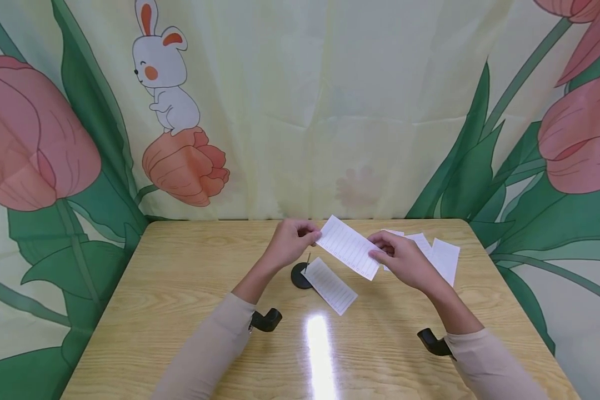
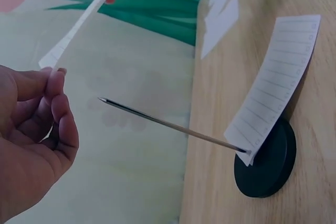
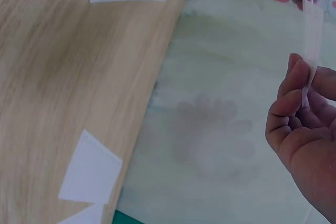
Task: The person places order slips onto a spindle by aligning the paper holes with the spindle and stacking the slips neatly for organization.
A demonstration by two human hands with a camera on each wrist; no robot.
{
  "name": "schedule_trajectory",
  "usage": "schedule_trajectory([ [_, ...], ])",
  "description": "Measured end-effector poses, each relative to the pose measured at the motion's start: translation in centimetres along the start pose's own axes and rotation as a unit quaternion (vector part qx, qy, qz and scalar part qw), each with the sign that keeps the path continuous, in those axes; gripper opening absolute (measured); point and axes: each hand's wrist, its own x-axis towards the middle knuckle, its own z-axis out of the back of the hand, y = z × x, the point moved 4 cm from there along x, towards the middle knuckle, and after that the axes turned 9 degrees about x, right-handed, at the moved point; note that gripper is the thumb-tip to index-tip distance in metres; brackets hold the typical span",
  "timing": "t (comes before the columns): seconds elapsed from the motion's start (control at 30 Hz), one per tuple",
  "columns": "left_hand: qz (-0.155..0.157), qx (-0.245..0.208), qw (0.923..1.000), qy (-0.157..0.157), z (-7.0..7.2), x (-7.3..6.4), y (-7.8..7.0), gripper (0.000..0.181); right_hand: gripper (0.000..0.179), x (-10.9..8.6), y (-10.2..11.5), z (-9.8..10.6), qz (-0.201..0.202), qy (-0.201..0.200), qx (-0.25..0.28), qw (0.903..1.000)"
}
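Both hands hold one lined paper slip [image 1: 347,247] up over the table. The left hand [image 1: 292,240] pinches its left corner between thumb and fingertips, and the right hand [image 1: 400,255] grips its right end. Below them stands a bill spike with a round black base [image 2: 265,161] and a thin pointed metal rod [image 2: 163,123]. Another lined slip [image 2: 278,72] is pierced near one end by the rod and lies low at the base, its far end stretching over the table. The spike's tip is bare, beside the left hand in the left wrist view.
Several loose paper slips [image 1: 446,258] lie at the back right of the wooden table [image 1: 190,289], partly behind the right hand. A curtain [image 1: 300,111] printed with tulips and a rabbit hangs along the table's far edge. Each wrist wears a black camera mount [image 1: 267,320].
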Motion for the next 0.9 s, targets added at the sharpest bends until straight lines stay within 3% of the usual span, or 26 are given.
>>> schedule_trajectory([
  [0.27,0.011,0.003,0.9999,0.000,0.1,-0.5,1.4,0.009,0.023,0.3,-0.8,-1.4,-0.006,0.005,0.016,0.9998],
  [0.9,0.036,-0.014,0.9992,0.010,-0.7,-1.2,2.9,0.009,0.023,0.3,-1.8,-2.2,-0.017,0.010,0.006,0.9998],
])
